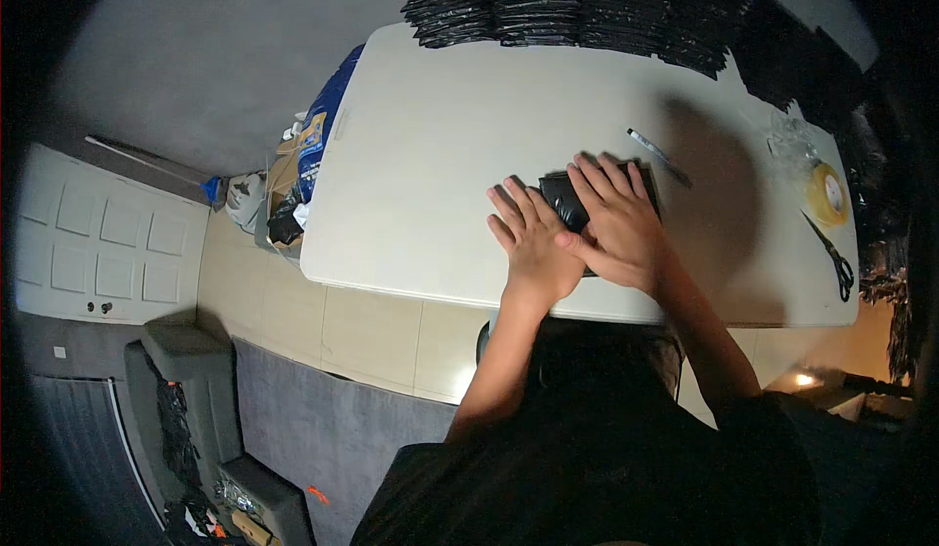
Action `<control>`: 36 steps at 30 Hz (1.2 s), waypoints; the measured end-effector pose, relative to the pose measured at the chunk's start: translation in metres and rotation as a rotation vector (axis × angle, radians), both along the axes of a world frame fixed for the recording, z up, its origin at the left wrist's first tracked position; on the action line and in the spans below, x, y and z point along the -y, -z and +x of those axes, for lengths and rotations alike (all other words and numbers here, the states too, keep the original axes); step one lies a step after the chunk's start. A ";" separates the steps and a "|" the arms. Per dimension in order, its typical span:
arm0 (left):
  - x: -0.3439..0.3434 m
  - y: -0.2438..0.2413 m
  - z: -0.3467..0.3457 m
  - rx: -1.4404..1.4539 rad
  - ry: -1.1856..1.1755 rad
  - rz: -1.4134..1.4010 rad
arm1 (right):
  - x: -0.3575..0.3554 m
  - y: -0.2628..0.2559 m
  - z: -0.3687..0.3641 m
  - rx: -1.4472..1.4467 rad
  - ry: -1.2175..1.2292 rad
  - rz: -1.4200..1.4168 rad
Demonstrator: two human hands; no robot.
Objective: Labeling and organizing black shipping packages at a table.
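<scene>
A black, shiny plastic packet lies on the white table near its front edge, partly covered by my hands. My right hand rests flat across it with the fingers apart. Beside it, my left hand is spread palm down over the packet's left side; whether its fingertips touch packet or tabletop is hard to tell. The right thumb overlaps the back of the left hand. Just beyond the right fingertips lies a marker pen.
Stacked black plastic packets line the table's far side. At the right are a roll of clear tape, crumpled clear plastic and black-handled scissors. A blue bag stands against the left edge. Behind is a grey sofa.
</scene>
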State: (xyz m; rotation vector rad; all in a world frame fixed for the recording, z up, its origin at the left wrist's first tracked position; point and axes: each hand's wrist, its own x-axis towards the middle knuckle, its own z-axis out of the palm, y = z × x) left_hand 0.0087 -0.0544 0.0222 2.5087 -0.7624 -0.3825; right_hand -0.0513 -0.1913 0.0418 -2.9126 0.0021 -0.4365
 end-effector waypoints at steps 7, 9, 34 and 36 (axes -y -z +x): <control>0.001 0.017 0.004 0.103 0.042 0.040 | 0.001 -0.005 0.005 0.022 -0.012 0.037; 0.000 0.019 0.003 0.145 0.064 0.037 | 0.001 -0.007 0.004 -0.011 -0.011 0.058; 0.002 -0.006 -0.007 0.121 -0.096 -0.037 | 0.027 -0.020 -0.073 -0.316 0.599 0.493; 0.004 -0.008 -0.011 0.134 -0.095 -0.064 | 0.016 -0.007 -0.074 -0.169 0.580 0.516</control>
